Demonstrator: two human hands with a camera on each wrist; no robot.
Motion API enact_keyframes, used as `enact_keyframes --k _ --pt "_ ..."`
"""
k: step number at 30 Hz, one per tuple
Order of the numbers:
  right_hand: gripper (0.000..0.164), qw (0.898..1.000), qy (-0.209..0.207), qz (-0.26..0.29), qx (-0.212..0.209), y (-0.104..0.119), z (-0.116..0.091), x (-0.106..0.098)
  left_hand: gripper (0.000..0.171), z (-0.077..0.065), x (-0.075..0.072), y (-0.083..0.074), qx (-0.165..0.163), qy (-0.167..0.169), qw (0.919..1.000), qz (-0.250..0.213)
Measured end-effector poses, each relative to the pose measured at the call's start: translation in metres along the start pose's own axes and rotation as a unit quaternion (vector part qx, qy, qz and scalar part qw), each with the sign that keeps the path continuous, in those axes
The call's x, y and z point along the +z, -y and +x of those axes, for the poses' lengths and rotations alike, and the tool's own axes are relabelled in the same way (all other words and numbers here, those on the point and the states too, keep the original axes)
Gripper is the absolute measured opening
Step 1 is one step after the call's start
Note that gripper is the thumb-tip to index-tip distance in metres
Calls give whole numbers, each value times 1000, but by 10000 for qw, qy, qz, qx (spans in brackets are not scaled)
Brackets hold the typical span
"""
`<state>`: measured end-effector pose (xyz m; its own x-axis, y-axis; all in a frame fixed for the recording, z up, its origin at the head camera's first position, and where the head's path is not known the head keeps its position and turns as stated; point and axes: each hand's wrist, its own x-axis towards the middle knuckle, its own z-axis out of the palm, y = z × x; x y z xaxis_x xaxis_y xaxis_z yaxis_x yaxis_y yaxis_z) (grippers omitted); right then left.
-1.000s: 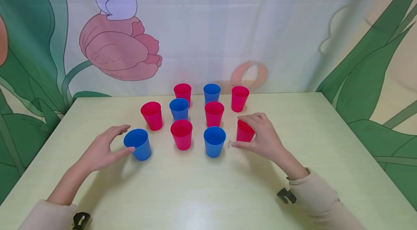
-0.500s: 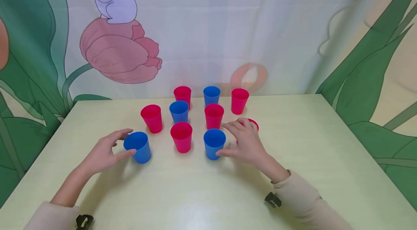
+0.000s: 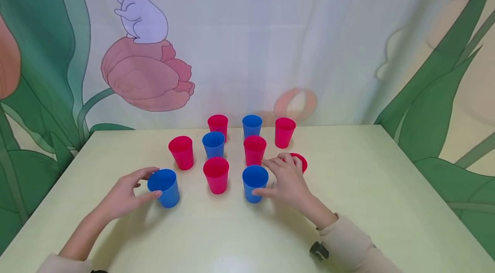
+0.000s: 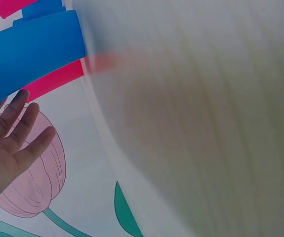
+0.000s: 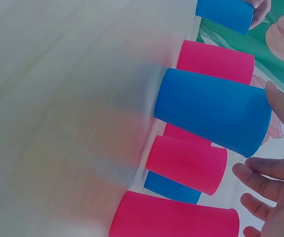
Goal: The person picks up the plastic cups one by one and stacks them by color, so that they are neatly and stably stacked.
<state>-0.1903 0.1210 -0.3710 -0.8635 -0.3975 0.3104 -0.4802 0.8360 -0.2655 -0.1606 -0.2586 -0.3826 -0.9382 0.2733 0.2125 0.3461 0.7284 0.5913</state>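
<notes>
From my remote seat I saw the left hand [image 3: 123, 197] beside the near-left blue cup [image 3: 168, 193], a tapered, smooth, plastic-looking one. Its thumb was at the near side of the rim and its index finger at the far side. Thumb and fingers stood apart, and I could not tell whether they touched the cup. The left wrist view showed me those fingers spread and fairly straight, close by the rim.

The right hand [image 3: 288, 183] was at the near-right blue cup [image 3: 252, 182], of the same tapered shape. I had its thumb crossing in front of that cup, with the fingers well parted from it on the far side. In my right wrist view the thumb tip met the rim's outline, though I could not confirm contact; the other fingertips were just beside the cup.

Both cups stood upright on the pale, smooth table [image 3: 216, 238]. Between them I saw a tapered red plastic-looking cup [image 3: 216, 176], and behind the right hand a partly hidden red cup [image 3: 300, 163]. More upright red and blue cups stood farther back, near a pale curtain [image 3: 348, 49] printed with a white rabbit [image 3: 146, 19] on a pink flower [image 3: 147, 77].
</notes>
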Motion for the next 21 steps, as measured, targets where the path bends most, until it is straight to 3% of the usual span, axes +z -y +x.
enact_keyframes --k 12,21 --pt "77 9997 130 -170 107 4 2 5 61 -2 1 -1 -159 100 9998 17" --pt "70 9997 105 26 207 7 4 7 58 -1 0 -1 -158 39 9999 -59"
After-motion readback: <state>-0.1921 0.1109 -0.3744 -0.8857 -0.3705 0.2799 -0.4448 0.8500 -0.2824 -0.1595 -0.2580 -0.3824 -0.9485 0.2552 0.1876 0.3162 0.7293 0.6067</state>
